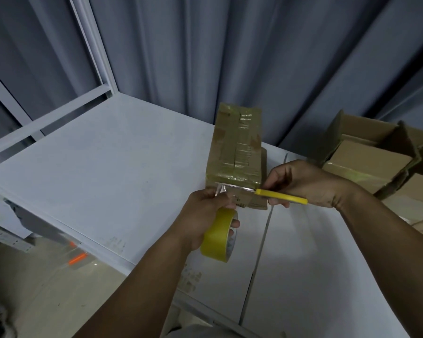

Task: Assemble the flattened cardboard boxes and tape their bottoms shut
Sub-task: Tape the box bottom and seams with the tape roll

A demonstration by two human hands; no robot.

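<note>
A small cardboard box (235,147) stands on the white table (112,162), its upturned face covered with strips of clear tape. My left hand (205,213) holds a yellow roll of tape (219,236) just in front of the box and pinches the pulled-out strip at the box's near edge. My right hand (305,184) grips a yellow-handled cutter (281,196), whose silver blade lies across the tape strip along the box's near edge.
Several open cardboard boxes (371,157) are piled at the right of the table. A grey curtain hangs behind. A white metal frame (93,45) stands at the back left. The floor lies below the table's left edge, with an orange-marked object (76,259) on it.
</note>
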